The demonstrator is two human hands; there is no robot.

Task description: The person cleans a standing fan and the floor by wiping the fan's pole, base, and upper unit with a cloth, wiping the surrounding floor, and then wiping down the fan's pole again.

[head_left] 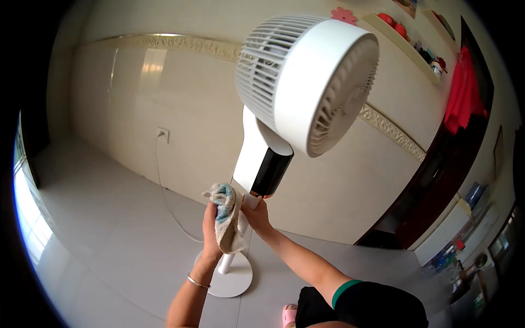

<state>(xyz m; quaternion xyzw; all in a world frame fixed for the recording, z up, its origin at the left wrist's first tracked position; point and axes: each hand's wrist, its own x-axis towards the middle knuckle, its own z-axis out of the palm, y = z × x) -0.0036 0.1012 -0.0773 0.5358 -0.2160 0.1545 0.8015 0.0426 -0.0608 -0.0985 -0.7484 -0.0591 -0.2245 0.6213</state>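
Observation:
A white pedestal fan point(303, 76) stands upright in front of me, its round head turned to the right. Below the head its neck carries a glossy black panel point(272, 170). My left hand point(210, 225) is closed around a bunched, worn cloth point(225, 210), whitish with blue patches, held against or close beside the pole. With its fingers wrapped round the upper pole just under the black panel, my right hand point(257, 212) grips the fan. The cloth hides part of the pole. Lower down, the round white base point(234, 281) rests on the floor.
A white cord point(167, 205) runs from a wall socket point(162, 135) across the floor toward the fan. At right are a wall shelf point(402, 46), a dark doorway point(432, 191) with red fabric point(464, 93), and a cluttered white cabinet point(445, 229). A pink slipper point(289, 314) shows below.

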